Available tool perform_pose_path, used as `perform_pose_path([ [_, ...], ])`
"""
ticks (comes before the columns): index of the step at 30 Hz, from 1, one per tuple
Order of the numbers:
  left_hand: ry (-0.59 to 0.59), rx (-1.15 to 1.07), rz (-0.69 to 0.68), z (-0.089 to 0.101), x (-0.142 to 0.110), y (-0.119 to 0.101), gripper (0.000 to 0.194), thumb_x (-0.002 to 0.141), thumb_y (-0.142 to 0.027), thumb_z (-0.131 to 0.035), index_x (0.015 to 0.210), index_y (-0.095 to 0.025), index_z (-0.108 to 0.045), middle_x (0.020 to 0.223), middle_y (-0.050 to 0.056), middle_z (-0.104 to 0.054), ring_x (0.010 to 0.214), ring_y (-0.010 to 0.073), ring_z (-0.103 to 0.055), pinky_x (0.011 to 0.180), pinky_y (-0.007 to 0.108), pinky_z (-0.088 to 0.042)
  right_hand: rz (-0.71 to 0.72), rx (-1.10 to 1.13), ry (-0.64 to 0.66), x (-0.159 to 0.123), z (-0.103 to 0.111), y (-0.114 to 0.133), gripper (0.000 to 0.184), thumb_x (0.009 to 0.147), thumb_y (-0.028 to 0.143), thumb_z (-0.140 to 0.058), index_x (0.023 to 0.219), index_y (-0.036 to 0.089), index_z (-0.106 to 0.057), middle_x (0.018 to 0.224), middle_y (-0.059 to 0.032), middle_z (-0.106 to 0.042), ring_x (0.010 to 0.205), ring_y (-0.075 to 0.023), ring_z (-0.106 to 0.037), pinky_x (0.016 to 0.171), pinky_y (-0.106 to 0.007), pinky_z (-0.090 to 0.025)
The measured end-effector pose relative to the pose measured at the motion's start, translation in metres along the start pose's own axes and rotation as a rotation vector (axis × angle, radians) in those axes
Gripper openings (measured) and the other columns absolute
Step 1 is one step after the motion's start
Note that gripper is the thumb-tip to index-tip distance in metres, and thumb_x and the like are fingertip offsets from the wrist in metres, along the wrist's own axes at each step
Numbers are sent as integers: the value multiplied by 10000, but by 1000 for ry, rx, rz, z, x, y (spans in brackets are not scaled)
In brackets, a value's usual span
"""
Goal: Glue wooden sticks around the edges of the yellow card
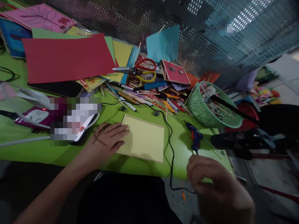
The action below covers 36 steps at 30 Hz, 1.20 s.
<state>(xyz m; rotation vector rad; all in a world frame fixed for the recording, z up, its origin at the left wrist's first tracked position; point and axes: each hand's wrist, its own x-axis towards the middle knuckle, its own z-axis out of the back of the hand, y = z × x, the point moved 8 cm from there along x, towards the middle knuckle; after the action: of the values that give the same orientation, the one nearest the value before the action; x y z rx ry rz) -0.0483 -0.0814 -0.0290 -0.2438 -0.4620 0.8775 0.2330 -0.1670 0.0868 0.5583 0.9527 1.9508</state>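
A pale yellow card (144,138) with thin wooden strips along its edges lies on the green table. My left hand (105,138) rests flat at the card's left side, fingers stretched out and their tips over its edge. Off to the lower right, my right hand (210,174) is raised near the table's front edge, its fingers curled closed and slightly blurred. Whatever it may hold is hidden. Just beyond it lies a dark blue glue gun (194,135), nozzle pointing away; its cord runs down behind the right hand.
Red-and-yellow-handled scissors (140,71) lie on heaped pens and sticks behind the card. Coloured paper (67,59) is stacked back left. A green basket (203,107) stands at right. A black cable (172,149) loops past the card. A purple power strip (37,116) sits left.
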Motion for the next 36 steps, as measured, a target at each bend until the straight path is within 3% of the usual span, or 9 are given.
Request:
perform_pose_path([
  [1,1,13,-11,-1,-1,0,398,1057,-268,-485,1415,-304,-655,1511,2,-657,1432,214,-572,1246,458,-304,63,47,128,8,-11,14,20,955,275,-723,941,288,-725,812,-38,-746,785,-214,-716,700,-328,-576],
  [3,1,33,-29,-2,-3,-2,394,1061,-270,-496,1423,-307,-647,1533,4,-638,1444,219,-557,1250,470,-296,148,50,329,24,-27,31,218,1020,299,-670,1231,262,-713,1029,-69,-793,973,-196,-749,862,-306,-590],
  [4,4,40,-36,-2,-3,-4,390,1062,-274,-501,1424,-306,-645,1537,8,-635,1451,226,-548,1250,480,-298,162,20,337,36,-27,32,283,1028,320,-671,1304,257,-692,1121,-84,-790,1053,-192,-744,914,-299,-583],
  [8,-25,99,-45,5,-2,-11,327,1058,-225,-501,1310,-281,-703,1462,8,-694,1411,247,-577,1236,507,-310,95,-218,84,109,0,1,225,1033,246,-632,1238,250,-724,1137,-78,-784,976,-185,-742,860,-311,-582],
  [11,-86,131,-45,12,-4,-15,294,1065,-223,-502,1259,-273,-717,1397,2,-733,1342,239,-626,1221,500,-305,73,-431,-68,170,13,-36,205,1013,218,-590,1120,230,-764,1116,-82,-791,1048,-232,-729,950,-380,-550],
  [17,-128,143,-8,18,-22,-15,275,1063,-259,-522,1254,-256,-719,1315,36,-765,1248,263,-661,1176,503,-313,-46,-758,-142,247,12,-92,292,949,159,-584,1171,190,-771,1229,-125,-757,1174,-272,-684,1005,-376,-506],
  [27,-99,93,45,24,-33,-35,245,1078,-323,-526,1174,-234,-733,1108,21,-787,1074,217,-686,1136,439,-359,-171,-1071,-119,264,5,-109,216,996,228,-543,1056,201,-749,1177,-124,-747,1029,-264,-690,778,-320,-461],
  [32,-127,64,-19,14,-34,-39,268,1092,-335,-502,1171,-210,-726,1407,34,-716,1360,215,-589,1259,420,-281,-60,-1075,-168,261,7,-104,184,971,215,-546,981,187,-728,1095,-143,-756,966,-284,-687,734,-348,-452],
  [36,-96,56,-2,8,-36,-38,273,1087,-372,-520,1200,-222,-718,1443,26,-701,1332,223,-614,1237,451,-311,17,-947,-256,235,21,-90,114,929,220,-585,915,212,-698,967,-113,-753,903,-282,-677,735,-361,-465],
])
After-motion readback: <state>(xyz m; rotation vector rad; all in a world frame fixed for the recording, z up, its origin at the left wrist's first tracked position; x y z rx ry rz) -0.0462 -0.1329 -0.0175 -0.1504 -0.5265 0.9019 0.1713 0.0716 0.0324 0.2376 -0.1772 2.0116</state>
